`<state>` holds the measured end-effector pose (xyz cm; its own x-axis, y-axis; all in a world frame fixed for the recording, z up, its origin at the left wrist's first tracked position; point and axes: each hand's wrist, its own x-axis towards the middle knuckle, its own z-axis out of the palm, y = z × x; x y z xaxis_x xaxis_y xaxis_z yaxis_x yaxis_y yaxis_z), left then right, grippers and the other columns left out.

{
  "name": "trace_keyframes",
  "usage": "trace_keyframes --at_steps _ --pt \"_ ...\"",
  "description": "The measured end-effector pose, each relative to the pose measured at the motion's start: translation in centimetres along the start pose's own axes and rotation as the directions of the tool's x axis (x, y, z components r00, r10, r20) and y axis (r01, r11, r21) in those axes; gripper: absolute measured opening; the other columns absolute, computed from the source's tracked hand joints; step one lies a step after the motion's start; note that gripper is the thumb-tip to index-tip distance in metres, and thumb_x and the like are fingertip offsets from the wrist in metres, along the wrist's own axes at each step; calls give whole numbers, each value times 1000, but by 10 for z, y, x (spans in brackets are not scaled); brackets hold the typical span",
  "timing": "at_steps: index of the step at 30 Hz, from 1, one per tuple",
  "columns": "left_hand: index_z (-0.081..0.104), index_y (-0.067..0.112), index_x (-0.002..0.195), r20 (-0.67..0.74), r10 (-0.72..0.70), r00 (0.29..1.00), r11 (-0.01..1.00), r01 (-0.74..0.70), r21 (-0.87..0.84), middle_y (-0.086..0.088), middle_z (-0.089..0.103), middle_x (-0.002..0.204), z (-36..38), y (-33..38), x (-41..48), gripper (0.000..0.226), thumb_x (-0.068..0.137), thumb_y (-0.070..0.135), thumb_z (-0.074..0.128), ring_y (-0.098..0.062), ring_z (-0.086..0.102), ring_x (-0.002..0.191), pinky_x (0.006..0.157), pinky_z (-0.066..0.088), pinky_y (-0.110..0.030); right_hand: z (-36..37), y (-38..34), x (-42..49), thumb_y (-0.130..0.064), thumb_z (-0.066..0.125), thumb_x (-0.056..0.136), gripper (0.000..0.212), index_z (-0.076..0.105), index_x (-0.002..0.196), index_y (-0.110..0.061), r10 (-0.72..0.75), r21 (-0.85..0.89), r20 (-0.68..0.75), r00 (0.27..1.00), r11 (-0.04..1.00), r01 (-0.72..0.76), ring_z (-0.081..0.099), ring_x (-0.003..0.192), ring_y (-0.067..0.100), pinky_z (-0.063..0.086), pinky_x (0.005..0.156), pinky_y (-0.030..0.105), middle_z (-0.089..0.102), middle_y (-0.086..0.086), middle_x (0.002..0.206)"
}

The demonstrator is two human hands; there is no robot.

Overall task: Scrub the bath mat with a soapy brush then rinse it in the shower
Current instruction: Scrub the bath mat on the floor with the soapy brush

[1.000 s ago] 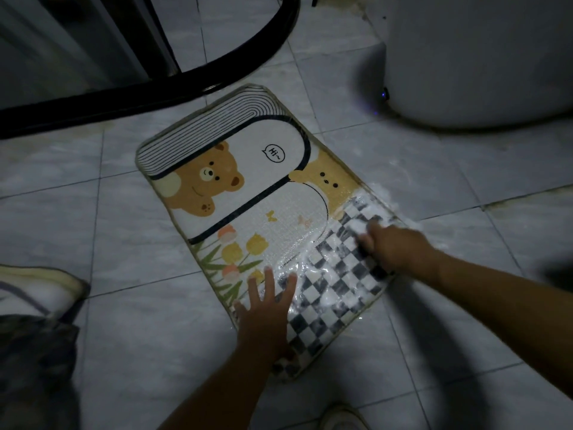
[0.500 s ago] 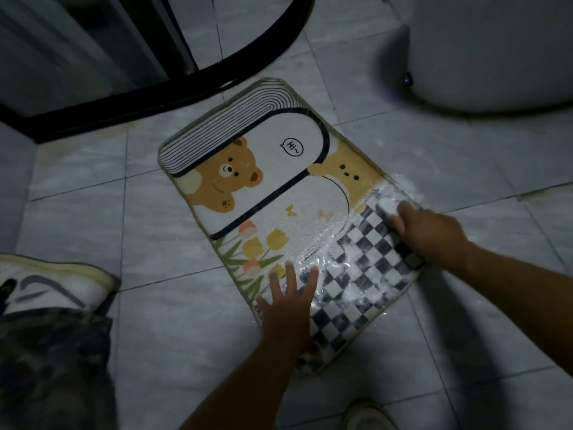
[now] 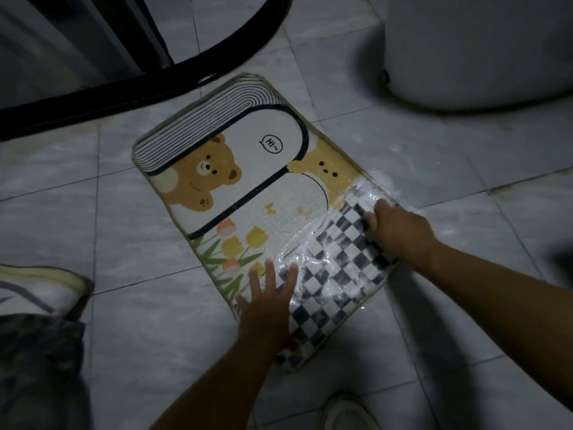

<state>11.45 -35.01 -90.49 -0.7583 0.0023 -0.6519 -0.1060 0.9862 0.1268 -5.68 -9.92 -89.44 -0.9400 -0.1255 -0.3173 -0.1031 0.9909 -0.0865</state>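
The right hand (image 3: 400,226) is clenched knuckles-up, pressed on the checkered corner of the bath mat (image 3: 248,169). I take it to be gripping the brush, though the fingers hide nearly all of it. The left hand (image 3: 266,308) lies flat with its fingers spread on the mat's near edge, pinning it down beside the tulip print.

The mat itself lies flat on the tiled floor (image 3: 139,305), angled, with its striped end towards the black shower track (image 3: 217,57) just beyond it. White suds (image 3: 325,274) cover the checkered part and reach up into the pale panel above it, and some have spilled onto the tiles off the mat's right edge. The two bears and the striped end look dry and unlathered.

So I'd say the scrubbing is under way but well short of half the surface. The whole far end needs the brush, and the rinse in the shower has not begun.
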Motion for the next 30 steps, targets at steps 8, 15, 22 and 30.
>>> trace_keyframes --at_steps 8,15,22,30 --pt "-28 38 155 -32 22 999 1000 -21 17 -9 -32 164 5 -2 -5 148 65 61 88 -43 -21 152 118 11 -71 37 -50 -58 -49 29 110 25 37 112 -25 -261 77 99 960 964 254 50 56 7 34 48 23 55 -7 77" --pt "1 31 163 -202 34 979 984 -69 -167 -4 -9 171 35 6 -43 96 94 49 64 -29 -7 157 127 8 -49 35 -64 -75 -48 35 109 24 39 112 -25 -134 177 111 985 978 113 56 64 10 49 59 29 62 -3 82" --pt "8 33 163 -176 17 984 975 -55 -214 -3 -4 171 46 -1 -54 91 93 52 62 -33 -5 157 125 20 -54 40 -82 -79 -53 33 108 26 40 110 -27 -256 111 91 962 963 246 53 60 8 42 56 26 56 -5 75" --pt "16 34 162 -239 6 971 965 -68 -252 -1 2 170 52 -4 -49 91 90 49 70 -35 -3 157 126 18 -54 43 -105 -85 -45 39 108 21 44 110 -25 -148 301 49 988 945 127 61 62 11 42 52 23 59 -3 74"
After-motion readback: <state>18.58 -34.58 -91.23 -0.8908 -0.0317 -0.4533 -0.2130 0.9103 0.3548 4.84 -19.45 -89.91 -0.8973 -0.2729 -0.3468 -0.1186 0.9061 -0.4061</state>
